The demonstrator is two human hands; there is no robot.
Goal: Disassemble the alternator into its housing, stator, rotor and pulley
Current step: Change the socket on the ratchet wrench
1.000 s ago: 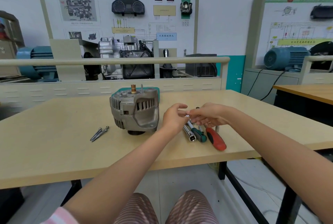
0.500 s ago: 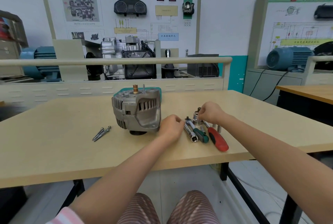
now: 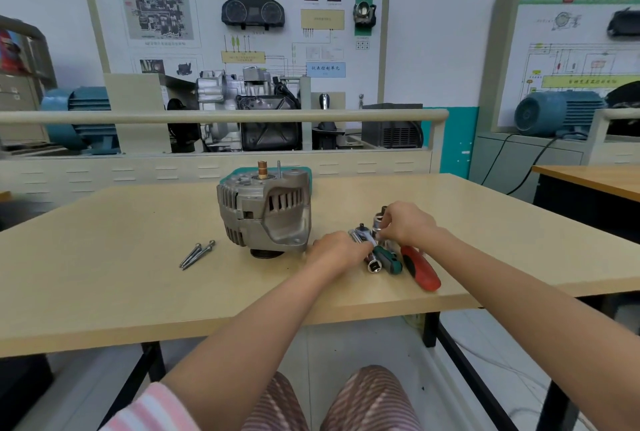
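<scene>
**Alternator standing on end while both hands are occupied at the tools**

Head view: The alternator (image 3: 265, 214) is being shown standing on the desk (image 3: 104, 278), slightly left of the desk's middle. Its long axis, the shaft line, is being kept vertical: the copper-coloured shaft end (image 3: 262, 167) is pointing up, and the dark pulley (image 3: 264, 253) is being pressed against the desk surface beneath the housing. The ribbed silver housing is still closed as one body, with a slotted face being turned toward the camera and to the right. Behind it a teal object (image 3: 304, 174) is being partly hidden.

Two long bolts (image 3: 197, 254) are lying together on the desk to the left of the alternator, apart from it, their heads pointing away and to the right.

The left hand (image 3: 337, 250) is being held just right of the alternator's base, its fingers curled over the head of a ratchet wrench (image 3: 363, 236) with a green handle; the grip is closed on that tool. The right hand (image 3: 407, 222) is being held just beyond, its fingertips pinching an upright silver socket (image 3: 379, 228). A second socket piece (image 3: 373, 262) is lying beside the green handle, its open end facing the camera. A red-handled screwdriver (image 3: 420, 269) is lying to the right of them, its handle pointing toward the near desk edge.
</scene>
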